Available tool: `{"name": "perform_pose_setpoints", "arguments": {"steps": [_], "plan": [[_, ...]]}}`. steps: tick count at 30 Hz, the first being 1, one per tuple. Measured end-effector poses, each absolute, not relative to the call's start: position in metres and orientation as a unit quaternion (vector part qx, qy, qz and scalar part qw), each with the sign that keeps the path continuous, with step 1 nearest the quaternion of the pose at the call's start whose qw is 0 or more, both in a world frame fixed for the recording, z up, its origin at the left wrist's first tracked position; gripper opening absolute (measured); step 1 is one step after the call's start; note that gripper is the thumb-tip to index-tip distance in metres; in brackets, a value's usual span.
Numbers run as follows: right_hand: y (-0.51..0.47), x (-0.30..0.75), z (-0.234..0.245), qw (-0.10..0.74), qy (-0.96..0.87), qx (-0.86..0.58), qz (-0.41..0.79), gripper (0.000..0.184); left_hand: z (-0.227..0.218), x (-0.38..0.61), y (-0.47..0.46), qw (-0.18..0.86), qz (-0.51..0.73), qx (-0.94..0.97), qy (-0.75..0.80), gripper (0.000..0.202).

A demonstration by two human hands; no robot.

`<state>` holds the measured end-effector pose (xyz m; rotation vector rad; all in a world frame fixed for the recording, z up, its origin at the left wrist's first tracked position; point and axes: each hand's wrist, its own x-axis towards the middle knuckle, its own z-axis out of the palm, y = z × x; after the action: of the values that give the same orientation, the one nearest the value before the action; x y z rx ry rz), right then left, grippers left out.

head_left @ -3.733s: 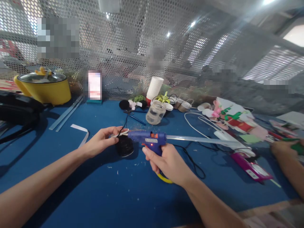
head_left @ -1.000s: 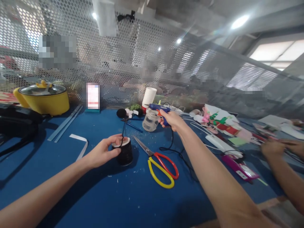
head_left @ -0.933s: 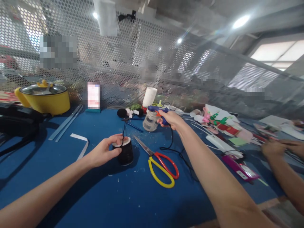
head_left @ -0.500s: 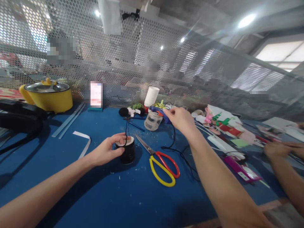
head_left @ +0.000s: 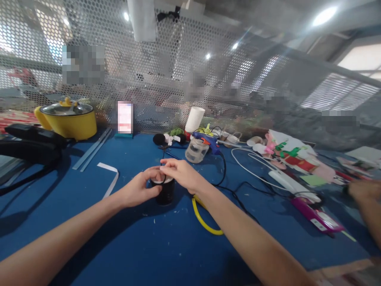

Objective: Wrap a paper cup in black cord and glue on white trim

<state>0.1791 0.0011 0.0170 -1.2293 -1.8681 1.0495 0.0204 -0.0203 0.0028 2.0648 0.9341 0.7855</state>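
A black spool of cord (head_left: 164, 191) stands on the blue table (head_left: 143, 246). My left hand (head_left: 139, 190) curls around its left side, fingers closed on it. My right hand (head_left: 180, 174) reaches over the spool's top from the right, fingertips pinched at the white end where the black strand comes off. The blue glue gun (head_left: 206, 140) rests on a clear jar (head_left: 195, 149) further back, its black cable trailing toward me. Yellow scissor handles (head_left: 204, 220) show partly from under my right forearm.
A yellow pot (head_left: 70, 121) and black bag (head_left: 28, 143) sit far left. White paper strip (head_left: 107, 174), stacked paper cups (head_left: 195, 119), craft scraps (head_left: 293, 153) and a magenta item (head_left: 315, 216) lie around. Another person's hand (head_left: 364, 190) is at the right edge. Perforated metal screen behind.
My right hand let go of the glue gun, which now rests on the jar, and came back to the top of the spool. The left hand stayed on the spool.
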Motion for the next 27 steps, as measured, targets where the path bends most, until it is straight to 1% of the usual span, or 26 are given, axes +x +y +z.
{"name": "perform_pose_setpoints", "arguments": {"steps": [3, 5, 13, 22, 27], "plan": [[-0.005, 0.188, 0.014, 0.41, -0.678, -0.441, 0.421, 0.015, 0.0, 0.019, -0.019, 0.385, 0.306, 0.795, 0.356, 0.007], [-0.011, 0.194, 0.011, 0.438, -0.67, -0.434, 0.414, 0.016, -0.002, 0.017, -0.018, 0.389, 0.302, 0.795, 0.355, 0.007], [-0.026, 0.208, -0.004, 0.465, -0.697, -0.443, 0.318, 0.017, -0.001, 0.017, -0.015, 0.38, 0.294, 0.796, 0.368, 0.004], [-0.027, 0.21, -0.015, 0.457, -0.701, -0.457, 0.3, 0.019, -0.001, 0.016, -0.014, 0.395, 0.296, 0.789, 0.365, 0.005], [-0.023, 0.209, -0.018, 0.458, -0.696, -0.456, 0.314, 0.018, -0.004, 0.014, -0.012, 0.394, 0.293, 0.795, 0.357, 0.005]]}}
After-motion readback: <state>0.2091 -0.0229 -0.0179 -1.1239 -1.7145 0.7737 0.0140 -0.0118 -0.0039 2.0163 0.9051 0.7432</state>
